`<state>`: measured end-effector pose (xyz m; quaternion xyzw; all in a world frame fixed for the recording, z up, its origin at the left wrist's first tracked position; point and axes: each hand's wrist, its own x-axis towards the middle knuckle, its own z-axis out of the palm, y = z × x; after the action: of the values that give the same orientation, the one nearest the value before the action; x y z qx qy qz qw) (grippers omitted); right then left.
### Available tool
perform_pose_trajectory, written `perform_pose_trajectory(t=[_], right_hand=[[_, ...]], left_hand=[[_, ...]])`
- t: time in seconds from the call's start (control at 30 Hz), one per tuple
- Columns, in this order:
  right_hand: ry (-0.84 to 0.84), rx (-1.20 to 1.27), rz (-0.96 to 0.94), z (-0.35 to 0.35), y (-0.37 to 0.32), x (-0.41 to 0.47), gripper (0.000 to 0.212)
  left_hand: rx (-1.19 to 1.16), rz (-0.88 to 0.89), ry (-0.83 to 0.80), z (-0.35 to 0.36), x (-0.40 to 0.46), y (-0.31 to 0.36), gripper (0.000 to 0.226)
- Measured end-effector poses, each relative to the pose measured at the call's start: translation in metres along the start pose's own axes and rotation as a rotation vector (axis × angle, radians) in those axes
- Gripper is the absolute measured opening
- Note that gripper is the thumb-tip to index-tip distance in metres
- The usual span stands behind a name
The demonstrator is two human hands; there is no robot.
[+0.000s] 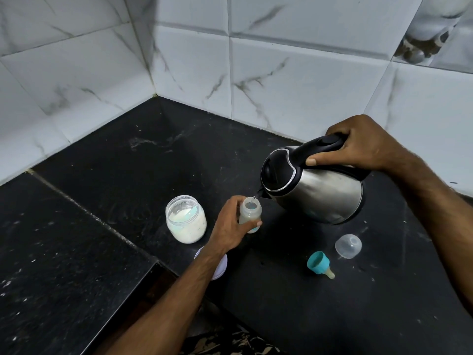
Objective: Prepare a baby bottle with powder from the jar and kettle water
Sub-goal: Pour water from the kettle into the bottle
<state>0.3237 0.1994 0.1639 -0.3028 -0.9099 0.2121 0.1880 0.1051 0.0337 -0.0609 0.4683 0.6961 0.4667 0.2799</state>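
Observation:
A small clear baby bottle (250, 213) stands uncapped on the black counter (128, 175), and my left hand (230, 226) grips its body. My right hand (358, 147) grips the black handle of a steel kettle (314, 193), tilted with its spout right over the bottle's mouth; a thin stream of water runs in. To the left stands an open glass jar (186, 219) holding white powder and a pale scoop. The teal nipple collar (320, 263) and the clear dome cap (348, 245) lie on the counter to the right.
The jar's white lid (220, 267) lies partly under my left forearm. White marble tile walls (194, 73) close the corner behind. The counter's front edge (153, 265) steps down at the lower left.

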Motion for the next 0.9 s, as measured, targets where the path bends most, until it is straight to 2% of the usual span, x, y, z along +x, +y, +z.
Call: perform_pose_trajectory(t=[0.63, 0.9], right_hand=[[0.003, -0.016, -0.002, -0.0012, -0.0034, -0.0009, 0.069], [0.001, -0.022, -0.003, -0.0001, -0.0006, -0.0013, 0.078]], left_hand=[[0.004, 0.014, -0.005, -0.0008, 0.0007, 0.0001, 0.058], [0.006, 0.018, -0.003, -0.0008, 0.0005, 0.0003, 0.057]])
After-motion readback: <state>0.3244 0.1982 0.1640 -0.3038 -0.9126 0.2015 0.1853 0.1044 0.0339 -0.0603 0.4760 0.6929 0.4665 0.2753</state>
